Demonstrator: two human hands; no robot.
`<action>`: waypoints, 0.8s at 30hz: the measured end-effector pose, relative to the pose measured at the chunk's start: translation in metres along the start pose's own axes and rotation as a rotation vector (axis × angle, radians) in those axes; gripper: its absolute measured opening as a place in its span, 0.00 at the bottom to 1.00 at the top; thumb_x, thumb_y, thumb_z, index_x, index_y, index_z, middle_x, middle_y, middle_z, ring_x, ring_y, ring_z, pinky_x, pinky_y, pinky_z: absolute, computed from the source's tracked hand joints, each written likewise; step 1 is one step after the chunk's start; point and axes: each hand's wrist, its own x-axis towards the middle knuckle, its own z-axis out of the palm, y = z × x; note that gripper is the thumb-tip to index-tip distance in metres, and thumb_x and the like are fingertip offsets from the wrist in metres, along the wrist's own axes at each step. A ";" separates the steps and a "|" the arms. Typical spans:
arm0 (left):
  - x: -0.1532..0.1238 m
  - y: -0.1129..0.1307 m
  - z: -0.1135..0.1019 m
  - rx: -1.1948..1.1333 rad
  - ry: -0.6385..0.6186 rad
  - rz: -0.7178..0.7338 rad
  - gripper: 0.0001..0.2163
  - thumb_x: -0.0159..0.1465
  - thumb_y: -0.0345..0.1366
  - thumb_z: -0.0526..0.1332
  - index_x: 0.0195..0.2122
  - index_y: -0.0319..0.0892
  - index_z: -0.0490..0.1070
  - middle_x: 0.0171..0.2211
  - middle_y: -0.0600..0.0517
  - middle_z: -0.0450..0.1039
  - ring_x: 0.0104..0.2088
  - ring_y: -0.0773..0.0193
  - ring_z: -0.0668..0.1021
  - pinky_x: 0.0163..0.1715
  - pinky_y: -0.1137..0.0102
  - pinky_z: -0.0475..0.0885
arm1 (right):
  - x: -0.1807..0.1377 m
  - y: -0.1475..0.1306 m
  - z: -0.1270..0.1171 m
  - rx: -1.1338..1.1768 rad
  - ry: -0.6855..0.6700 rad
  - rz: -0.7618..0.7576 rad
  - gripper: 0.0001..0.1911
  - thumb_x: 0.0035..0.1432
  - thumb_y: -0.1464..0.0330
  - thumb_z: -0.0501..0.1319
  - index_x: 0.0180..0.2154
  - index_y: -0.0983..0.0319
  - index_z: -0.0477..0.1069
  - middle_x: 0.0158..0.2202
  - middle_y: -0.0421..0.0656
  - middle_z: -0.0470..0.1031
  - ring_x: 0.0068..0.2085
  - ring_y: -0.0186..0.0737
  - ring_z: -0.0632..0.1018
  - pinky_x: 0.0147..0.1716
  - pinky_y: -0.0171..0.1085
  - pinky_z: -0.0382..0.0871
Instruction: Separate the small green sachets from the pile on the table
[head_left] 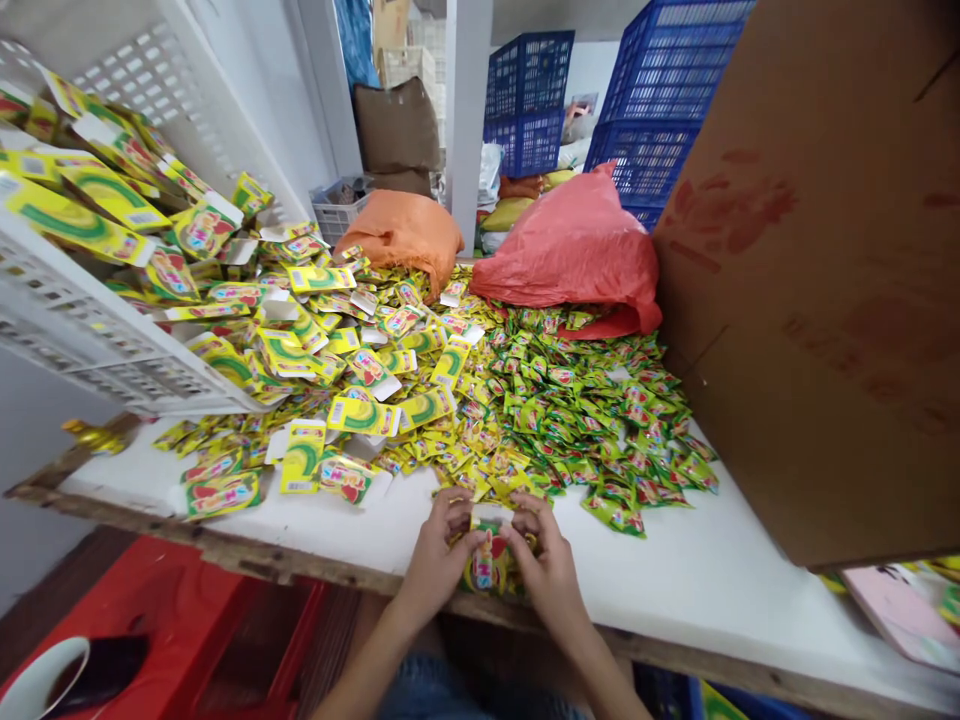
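Near the table's front edge, a small yellow-green candy box (487, 560) is held between my two hands, its printed front facing me and a white flap showing at its top. My left hand (441, 552) grips its left side, thumb on the front. On the right side, my right hand (545, 556) closes on the same box with thumb and fingers. What is inside the box cannot be seen. Just beyond my fingers lies a pile of small green candy packets (585, 400). More yellow candy boxes (364, 415), several with flaps up, are heaped to the left.
A tipped white crate (142, 350) spills boxes at left. Orange (405, 230) and red (570, 250) plastic bags lie at the back of the white table (660, 580). A large cardboard box (817, 300) stands at right. Blue crates (652, 90) are stacked behind; a red stool (142, 620) is below left.
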 end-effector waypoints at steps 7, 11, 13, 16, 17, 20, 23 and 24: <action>-0.007 0.012 0.000 0.199 0.004 0.063 0.05 0.58 0.35 0.59 0.34 0.42 0.73 0.38 0.49 0.75 0.43 0.59 0.74 0.46 0.67 0.66 | -0.006 -0.008 -0.006 -0.083 -0.112 -0.111 0.08 0.57 0.65 0.57 0.37 0.58 0.73 0.39 0.45 0.75 0.43 0.42 0.74 0.45 0.41 0.67; -0.006 0.012 0.004 0.223 0.073 0.045 0.06 0.58 0.35 0.59 0.33 0.42 0.73 0.36 0.49 0.76 0.40 0.60 0.75 0.45 0.67 0.67 | -0.006 -0.012 -0.007 -0.105 -0.098 -0.104 0.08 0.58 0.66 0.56 0.37 0.59 0.72 0.38 0.44 0.75 0.41 0.41 0.75 0.43 0.39 0.68; -0.004 0.013 0.006 0.221 0.086 0.009 0.06 0.58 0.36 0.59 0.33 0.42 0.73 0.34 0.50 0.76 0.37 0.60 0.76 0.41 0.68 0.68 | -0.003 -0.014 -0.007 -0.131 -0.101 -0.084 0.09 0.58 0.65 0.56 0.36 0.59 0.72 0.35 0.44 0.76 0.38 0.41 0.76 0.40 0.38 0.69; 0.000 0.014 0.007 0.206 0.093 -0.024 0.07 0.58 0.38 0.59 0.32 0.41 0.73 0.31 0.50 0.76 0.34 0.61 0.76 0.36 0.70 0.69 | 0.003 -0.018 -0.009 -0.156 -0.120 -0.050 0.10 0.58 0.64 0.55 0.34 0.60 0.72 0.32 0.43 0.77 0.35 0.40 0.76 0.36 0.37 0.70; 0.000 0.014 0.007 0.195 0.090 -0.024 0.07 0.58 0.38 0.59 0.32 0.41 0.73 0.31 0.50 0.76 0.33 0.61 0.76 0.36 0.70 0.69 | 0.004 -0.019 -0.010 -0.157 -0.127 -0.045 0.10 0.58 0.64 0.55 0.33 0.60 0.72 0.31 0.43 0.77 0.34 0.40 0.76 0.35 0.36 0.69; -0.001 0.009 0.004 0.133 0.072 -0.019 0.08 0.58 0.38 0.60 0.32 0.41 0.74 0.33 0.49 0.76 0.36 0.60 0.76 0.39 0.69 0.68 | 0.003 -0.016 -0.010 -0.139 -0.135 -0.057 0.10 0.58 0.64 0.54 0.33 0.60 0.72 0.32 0.43 0.76 0.36 0.41 0.75 0.37 0.37 0.69; -0.006 0.001 -0.001 0.071 0.059 -0.018 0.08 0.57 0.38 0.61 0.34 0.41 0.75 0.35 0.48 0.76 0.39 0.59 0.75 0.43 0.67 0.68 | -0.005 -0.007 -0.008 -0.086 -0.110 -0.080 0.09 0.59 0.65 0.55 0.35 0.59 0.73 0.36 0.44 0.76 0.40 0.41 0.75 0.42 0.39 0.68; -0.008 -0.002 -0.002 0.066 0.058 -0.017 0.08 0.56 0.38 0.61 0.35 0.41 0.75 0.36 0.48 0.76 0.40 0.59 0.75 0.43 0.67 0.68 | -0.008 -0.004 -0.006 -0.072 -0.101 -0.084 0.09 0.58 0.65 0.55 0.36 0.59 0.73 0.37 0.44 0.76 0.41 0.41 0.75 0.43 0.40 0.68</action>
